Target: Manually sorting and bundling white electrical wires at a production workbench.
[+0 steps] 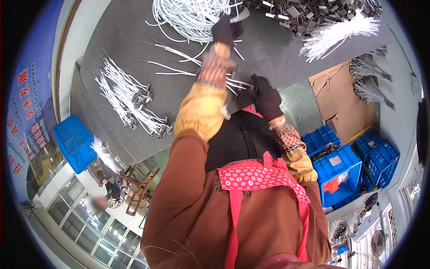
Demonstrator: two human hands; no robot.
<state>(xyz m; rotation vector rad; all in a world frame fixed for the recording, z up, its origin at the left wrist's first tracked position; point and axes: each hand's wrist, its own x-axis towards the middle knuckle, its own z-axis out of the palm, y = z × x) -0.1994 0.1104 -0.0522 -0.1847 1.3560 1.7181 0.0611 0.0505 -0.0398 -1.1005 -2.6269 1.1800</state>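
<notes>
My left hand (pixel 227 31), in a dark glove, reaches to the right edge of a heap of white cables (pixel 190 18) at the far side of the dark table (pixel 268 49). It is blurred by motion, and a small pale flat piece (pixel 240 16) shows at its fingertips; whether it is gripped I cannot tell. Nearer to me, my right hand (pixel 266 92), also dark-gloved, is closed at the end of a few white cables (pixel 239 83). Several loose cables (pixel 172 72) with thin dark tips stretch left from there, partly hidden under my left forearm.
Cables with dark blocks at their ends (pixel 130 96) lie at the left. Dark parts (pixel 309 15) are heaped at the far right beside a white bundle (pixel 342 33). Blue crates (pixel 338 168) stand at lower right, another blue basket (pixel 75 143) at left. A person (pixel 115 193) is at lower left.
</notes>
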